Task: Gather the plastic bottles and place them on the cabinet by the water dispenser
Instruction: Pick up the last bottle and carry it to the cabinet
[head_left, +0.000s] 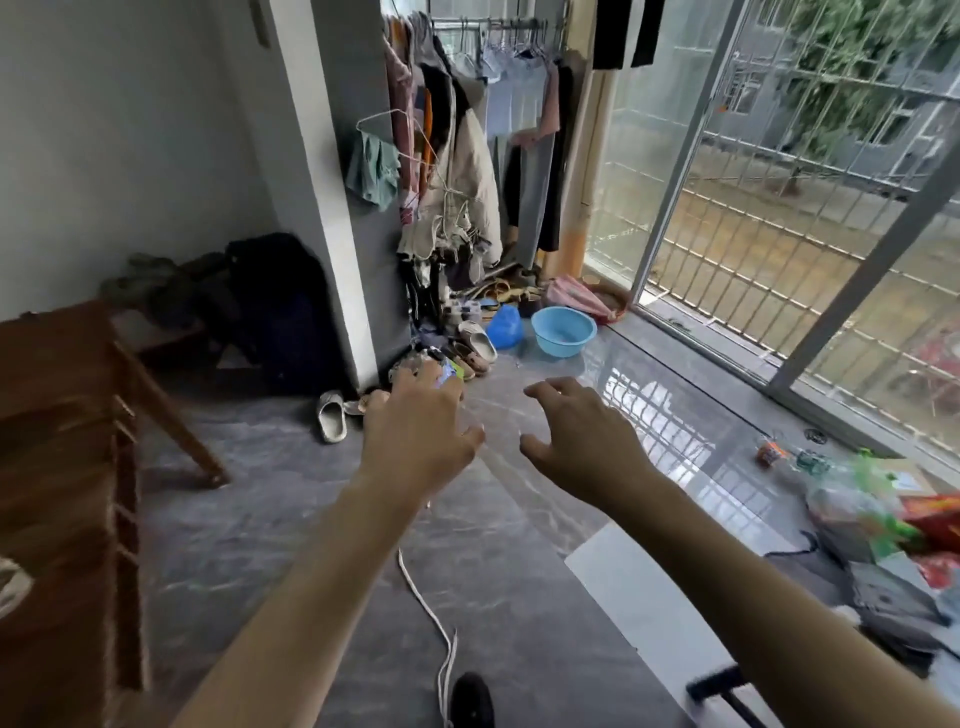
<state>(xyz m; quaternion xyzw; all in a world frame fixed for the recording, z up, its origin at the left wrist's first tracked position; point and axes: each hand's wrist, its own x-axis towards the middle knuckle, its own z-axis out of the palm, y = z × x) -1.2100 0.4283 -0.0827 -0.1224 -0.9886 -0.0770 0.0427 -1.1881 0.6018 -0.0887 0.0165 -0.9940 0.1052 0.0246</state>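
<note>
The left hand (418, 421) is covering most of a clear plastic bottle (444, 370) at twelve o'clock, leaving only a blurred blue label showing. At three o'clock, motion blur is smearing the litter pile (862, 512). The wooden furniture (62, 415) is running off the nine o'clock edge.

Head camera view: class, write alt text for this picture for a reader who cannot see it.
Two bare arms reach forward over a grey marble-look floor, left hand and right hand open and holding nothing. Beyond the left hand lie crumpled plastic bottles among slippers at a pillar's foot; a blue basin and hanging clothes stand behind.
</note>
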